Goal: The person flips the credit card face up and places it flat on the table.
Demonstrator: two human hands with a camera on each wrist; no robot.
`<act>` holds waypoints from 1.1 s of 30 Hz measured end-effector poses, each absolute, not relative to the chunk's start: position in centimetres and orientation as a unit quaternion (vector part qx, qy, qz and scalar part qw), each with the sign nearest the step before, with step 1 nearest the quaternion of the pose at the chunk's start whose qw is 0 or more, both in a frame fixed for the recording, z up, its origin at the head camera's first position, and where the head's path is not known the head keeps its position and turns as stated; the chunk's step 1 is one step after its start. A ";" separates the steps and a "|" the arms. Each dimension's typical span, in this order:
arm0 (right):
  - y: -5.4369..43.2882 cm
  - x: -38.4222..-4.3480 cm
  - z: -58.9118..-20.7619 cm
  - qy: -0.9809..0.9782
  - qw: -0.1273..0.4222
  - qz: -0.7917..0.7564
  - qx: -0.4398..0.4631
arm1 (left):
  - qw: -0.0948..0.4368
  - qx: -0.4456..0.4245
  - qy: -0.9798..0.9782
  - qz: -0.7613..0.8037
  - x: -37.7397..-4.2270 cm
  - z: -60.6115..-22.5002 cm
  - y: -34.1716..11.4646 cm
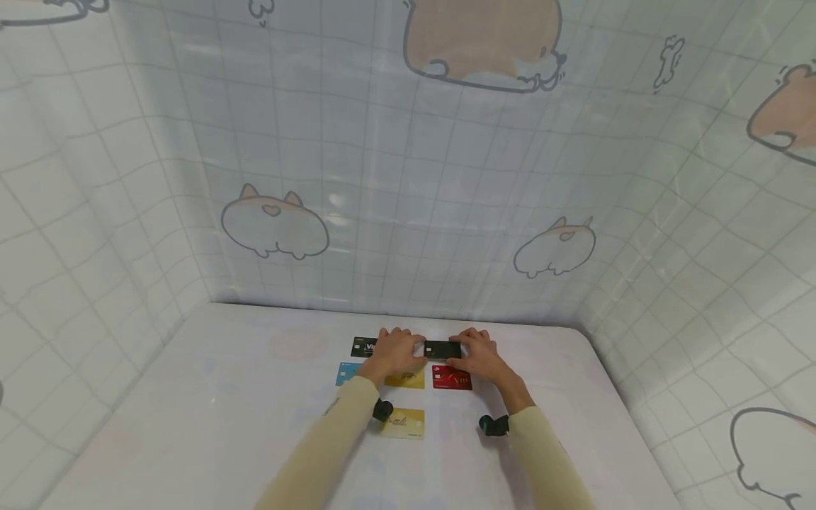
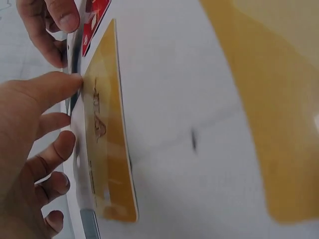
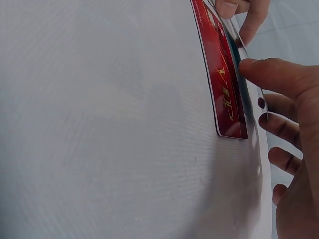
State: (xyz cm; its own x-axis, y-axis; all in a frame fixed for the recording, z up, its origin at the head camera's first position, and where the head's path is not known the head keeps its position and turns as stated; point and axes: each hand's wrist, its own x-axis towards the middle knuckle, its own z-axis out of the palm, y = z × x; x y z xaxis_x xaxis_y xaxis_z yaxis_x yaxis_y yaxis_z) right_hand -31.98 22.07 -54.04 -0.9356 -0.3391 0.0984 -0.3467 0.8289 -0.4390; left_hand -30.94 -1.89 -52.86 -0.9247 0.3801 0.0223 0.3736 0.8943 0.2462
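Observation:
A dark bank card (image 1: 443, 350) with a chip at its left end lies between the two hands at the back of the table. My left hand (image 1: 398, 351) pinches its left end between thumb and index finger; my right hand (image 1: 482, 354) pinches the right end likewise. Both wrist views show this card nearly edge-on, close over the table. The other fingers of the left hand (image 2: 35, 134) and right hand (image 3: 294, 124) are spread and loosely bent. Just in front of the dark card lie a red VIP card (image 1: 452, 378) and a gold card (image 1: 406, 380), the gold one partly behind the left hand.
A black card (image 1: 363, 347) and a blue card (image 1: 347, 373) lie left of the left hand, partly covered by it. Nearer me is a pale gold card (image 1: 406, 425), beside the left wrist camera (image 1: 382, 410). A patterned curtain (image 1: 408, 234) hangs behind the white table (image 1: 255, 397).

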 end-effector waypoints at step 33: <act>22.1 -32.1 -54.4 -0.955 -0.025 0.260 0.143 | 0.024 0.166 0.975 0.148 -30.8 -52.8 -1.5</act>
